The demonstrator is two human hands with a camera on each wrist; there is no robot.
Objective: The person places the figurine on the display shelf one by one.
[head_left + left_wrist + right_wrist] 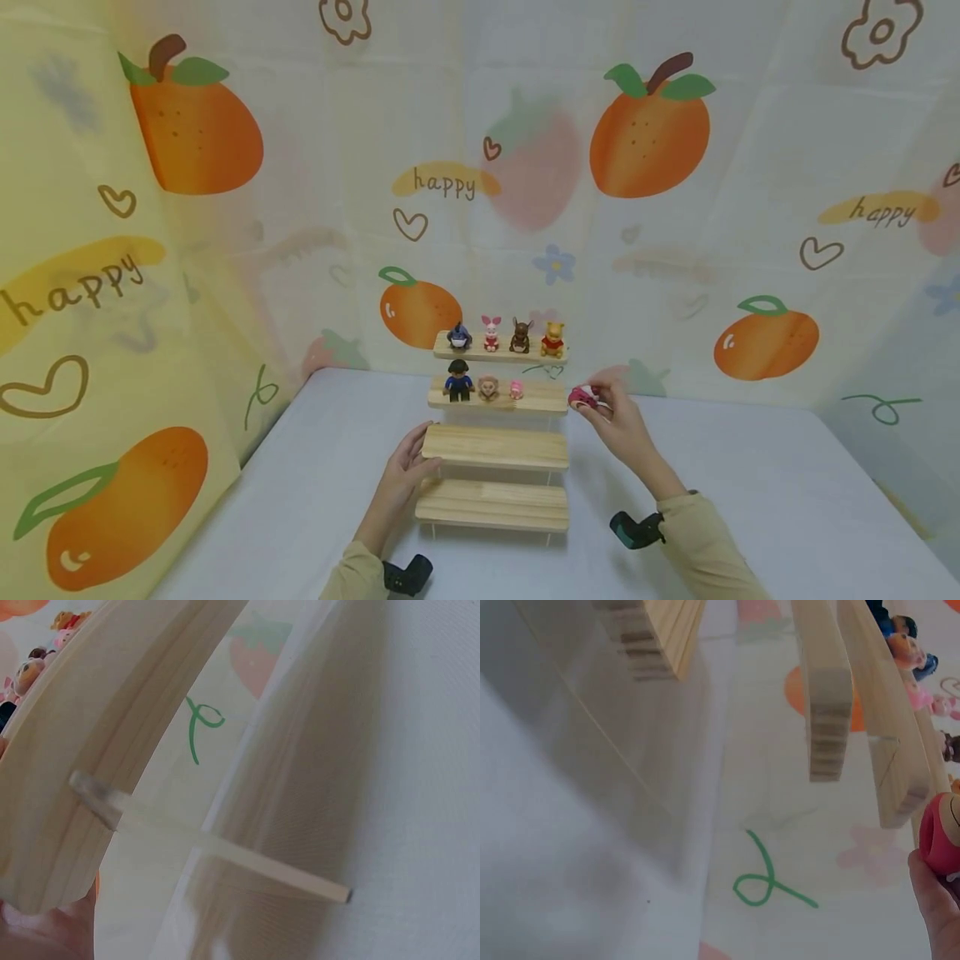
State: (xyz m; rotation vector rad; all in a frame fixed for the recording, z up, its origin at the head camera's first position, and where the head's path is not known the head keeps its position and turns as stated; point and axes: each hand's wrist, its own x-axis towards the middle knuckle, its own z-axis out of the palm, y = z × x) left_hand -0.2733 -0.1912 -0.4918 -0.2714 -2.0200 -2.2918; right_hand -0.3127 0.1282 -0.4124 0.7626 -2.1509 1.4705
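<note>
So the right hand (626,421) pinched a pink toy (582,398) beside the second shelf (540,406); left hand (402,479), fingers relaxed, steadied the rack. I'd have lowered it slowly, clear of its neighbours.

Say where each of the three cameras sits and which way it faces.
Head: faces forward and down at the four-step wooden display stand; both hands and sleeves show.
Left wrist: sits under a step, facing the white table; only palm shows.
Right wrist: faces along the step ends; fingers hold a small pink figure, also seen from the head camera.
</note>
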